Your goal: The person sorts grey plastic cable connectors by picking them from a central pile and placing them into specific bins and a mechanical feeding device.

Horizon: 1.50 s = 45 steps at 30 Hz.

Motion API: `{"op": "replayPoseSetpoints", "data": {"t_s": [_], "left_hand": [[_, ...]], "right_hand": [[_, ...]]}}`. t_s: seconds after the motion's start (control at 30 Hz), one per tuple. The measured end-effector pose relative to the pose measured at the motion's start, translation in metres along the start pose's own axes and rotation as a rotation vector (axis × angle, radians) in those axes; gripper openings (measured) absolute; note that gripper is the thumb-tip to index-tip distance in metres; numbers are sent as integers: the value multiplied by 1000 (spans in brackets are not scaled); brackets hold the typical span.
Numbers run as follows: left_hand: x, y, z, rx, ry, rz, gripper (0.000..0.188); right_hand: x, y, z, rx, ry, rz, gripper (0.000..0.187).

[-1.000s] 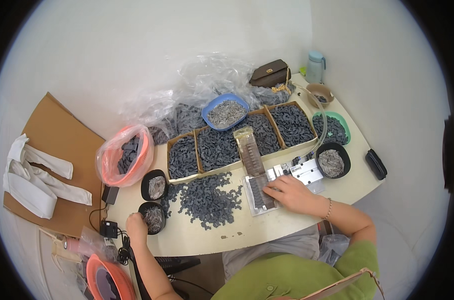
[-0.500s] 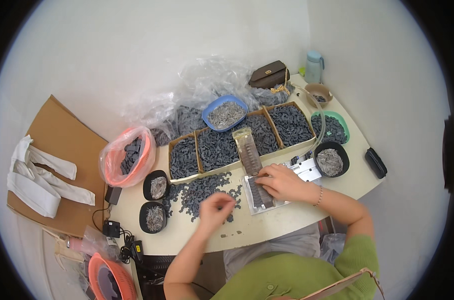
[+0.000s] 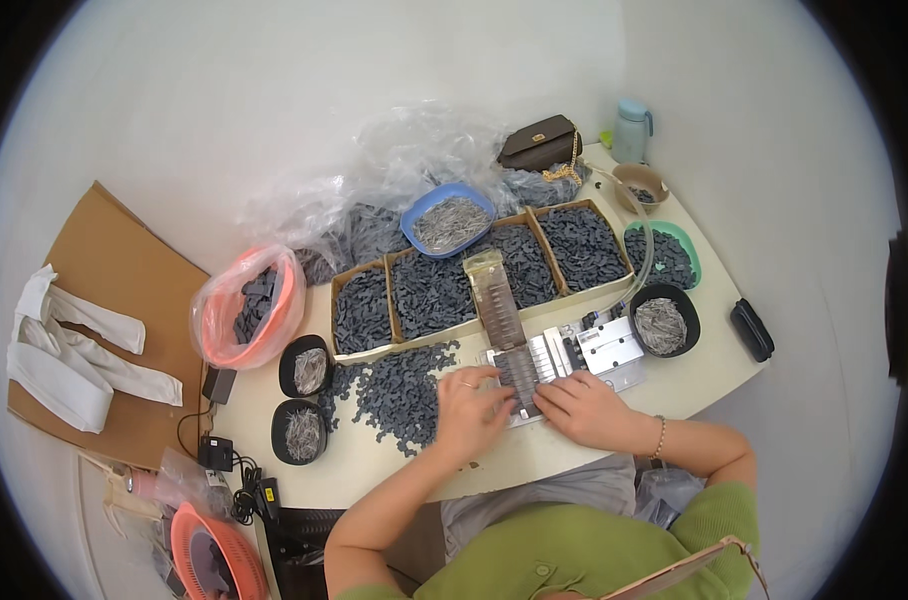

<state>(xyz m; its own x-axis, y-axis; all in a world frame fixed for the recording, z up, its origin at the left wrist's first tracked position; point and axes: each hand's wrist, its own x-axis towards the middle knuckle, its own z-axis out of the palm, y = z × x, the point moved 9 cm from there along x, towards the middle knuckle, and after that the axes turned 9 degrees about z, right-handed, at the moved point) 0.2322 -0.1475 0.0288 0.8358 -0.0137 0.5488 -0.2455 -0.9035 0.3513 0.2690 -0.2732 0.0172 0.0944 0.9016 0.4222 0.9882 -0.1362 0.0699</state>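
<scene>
My left hand and my right hand both lie at the near edge of the table, one on each side of the small metal jig. My left fingers are bent and press on the left side of the jig. My right fingers are flat and touch its right side. I cannot tell if I pinch a small piece, it is too tiny to see.

The clear long chute runs from the jig away from me, toward the cardboard trays of dark pieces. Its long way points from me to the far edge. The jig is right under my fingertips, between both hands, so both are just as near.

A loose pile of dark pieces lies just left of my left hand. The black bowl of silver pins sits off to the right, past the metal block. Two small black bowls stand by the left edge. There is some bare table on my side of the pile.
</scene>
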Motion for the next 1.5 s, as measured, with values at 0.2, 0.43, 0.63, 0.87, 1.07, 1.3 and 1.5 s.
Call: {"op": "replayPoseSetpoints", "data": {"t_s": [0.2,0.43,0.63,0.87,1.07,1.3,1.5], "left_hand": [[-19,-81,-82,239,141,-177,19],[-60,-183,-162,540,130,-362,10],[-85,-232,-154,505,-182,-506,12],[-84,-240,-162,517,-233,-578,8],[-78,-226,-166,620,-139,-474,12],[-22,-96,-107,102,24,-163,7],[0,-7,-24,-31,-21,148,11]], "right_hand": [[4,-3,-5,-84,-144,50,58],[10,-7,-9,-94,-176,42,60],[16,-5,-7,3,-118,-69,47],[115,92,-12,218,18,123,15],[226,176,44,414,-58,396,7],[284,154,111,30,-332,391,10],[278,158,110,-24,-150,326,12]]}}
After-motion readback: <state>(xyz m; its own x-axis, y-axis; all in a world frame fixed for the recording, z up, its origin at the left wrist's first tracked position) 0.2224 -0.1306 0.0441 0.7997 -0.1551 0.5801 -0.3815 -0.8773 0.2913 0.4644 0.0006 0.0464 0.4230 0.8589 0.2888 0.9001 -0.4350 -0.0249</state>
